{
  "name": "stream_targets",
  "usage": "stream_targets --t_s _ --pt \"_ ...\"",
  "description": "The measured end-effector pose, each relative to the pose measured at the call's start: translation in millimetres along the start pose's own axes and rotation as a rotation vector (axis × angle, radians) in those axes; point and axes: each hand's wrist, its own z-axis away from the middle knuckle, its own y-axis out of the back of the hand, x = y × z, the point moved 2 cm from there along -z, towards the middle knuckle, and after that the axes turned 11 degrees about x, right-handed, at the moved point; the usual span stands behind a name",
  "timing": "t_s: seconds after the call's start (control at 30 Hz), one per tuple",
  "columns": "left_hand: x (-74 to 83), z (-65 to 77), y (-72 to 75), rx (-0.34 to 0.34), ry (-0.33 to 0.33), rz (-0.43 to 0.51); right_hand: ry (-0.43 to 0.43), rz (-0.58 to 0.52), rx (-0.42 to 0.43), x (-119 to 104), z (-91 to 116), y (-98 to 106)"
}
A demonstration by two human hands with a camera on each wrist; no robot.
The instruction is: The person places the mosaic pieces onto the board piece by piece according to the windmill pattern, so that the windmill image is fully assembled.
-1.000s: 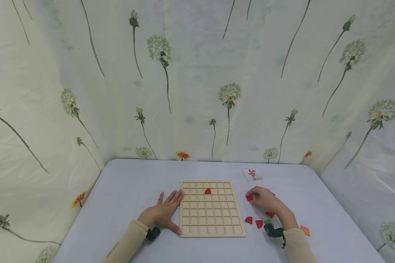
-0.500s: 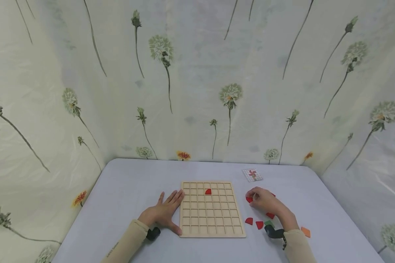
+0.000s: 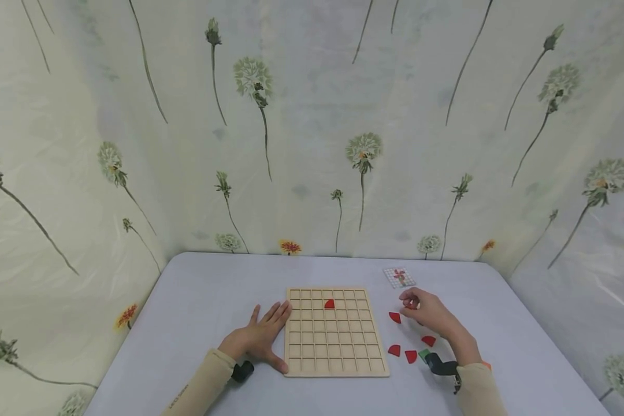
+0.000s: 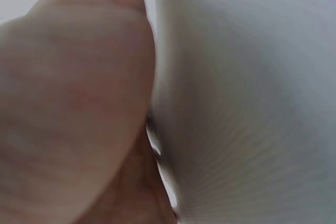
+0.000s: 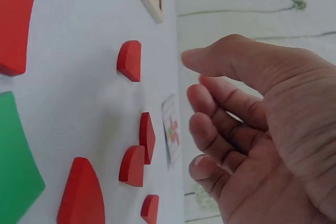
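My left hand (image 3: 262, 338) lies flat with spread fingers against the left edge of a wooden grid board (image 3: 333, 332). One red quarter-circle piece (image 3: 330, 304) sits in a cell near the board's top. In the left wrist view, the hand (image 4: 73, 103) fills the left half, beside the white tabletop. Right of the board, my right hand (image 3: 431, 315) hovers with loosely bent fingers. The right wrist view has the thumb apart from the fingers of this hand (image 5: 262, 114), nothing between them. A loose red quarter-circle piece (image 3: 395, 317) lies just left of its fingertips.
More red pieces (image 3: 394, 350) (image 5: 131, 166) lie scattered right of the board, with a green piece (image 3: 423, 353) (image 5: 18, 161) by the right wrist. Beyond the right hand is a small pattern card (image 3: 399, 277) with a red flower-like figure. A flowered curtain (image 3: 312, 144) surrounds the table.
My right hand has come away from the red quarter-circle piece and shifted right and slightly farther back; that piece now lies uncovered. The left hand stays at the board's edge.
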Motion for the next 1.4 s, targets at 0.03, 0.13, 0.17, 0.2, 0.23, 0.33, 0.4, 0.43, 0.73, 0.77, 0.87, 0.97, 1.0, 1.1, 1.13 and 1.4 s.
stream_targets --t_s 0.03,0.13,0.17,0.2,0.23,0.33,0.4,0.43,0.73,0.77,0.87,0.97,1.0,1.1,1.13,1.4 --pt "-0.2 0.2 0.3 -0.002 0.003 -0.004 0.004 0.005 -0.005 0.4 -0.3 -1.0" --pt "0.0 0.5 0.8 -0.001 0.007 -0.001 0.003 0.028 -0.024 2.6 -0.6 -6.3" --pt "0.1 0.5 1.0 -0.004 0.009 -0.004 0.010 0.039 -0.029 3.0 -0.7 -8.5" --pt "0.1 0.6 1.0 -0.005 0.009 -0.001 0.014 0.050 -0.032 2.9 -0.4 -10.5" --pt "0.1 0.6 1.1 -0.007 0.010 0.001 0.013 0.064 -0.029 2.8 -0.2 -12.4" --pt "0.0 0.3 1.6 -0.007 0.011 0.006 0.027 0.101 -0.029 0.6 0.8 -16.2" --pt "-0.3 -0.1 1.9 -0.003 0.010 0.003 0.025 0.122 -0.031 -1.0 1.3 -17.5" --pt "-0.4 -0.4 2.0 -0.001 0.009 0.000 0.022 0.129 -0.033 -1.6 1.7 -17.7" --pt "1.0 0.5 3.6 0.002 0.007 -0.005 0.022 0.123 -0.063 -0.3 2.7 -18.5" --pt "1.2 0.7 3.9 0.002 0.007 -0.002 0.021 0.122 -0.061 0.0 2.8 -18.8" --pt "1.9 1.0 4.9 -0.001 0.010 0.001 0.017 0.120 -0.053 0.3 3.0 -19.5" --pt "2.1 1.3 5.1 -0.005 0.015 -0.003 0.025 0.120 -0.045 -0.5 2.7 -20.5" --pt "2.2 1.2 5.1 -0.006 0.016 -0.002 0.031 0.119 -0.043 -1.1 2.7 -20.6" --pt "2.3 0.3 5.4 -0.011 0.015 0.005 0.041 0.110 -0.029 -3.1 2.1 -20.8" --pt "2.4 -0.1 5.6 -0.011 0.013 0.004 0.045 0.108 -0.026 -3.5 1.8 -21.0" --pt "1.4 0.7 4.5 -0.007 0.017 0.002 0.061 0.071 0.000 -13.2 -4.1 -23.4"
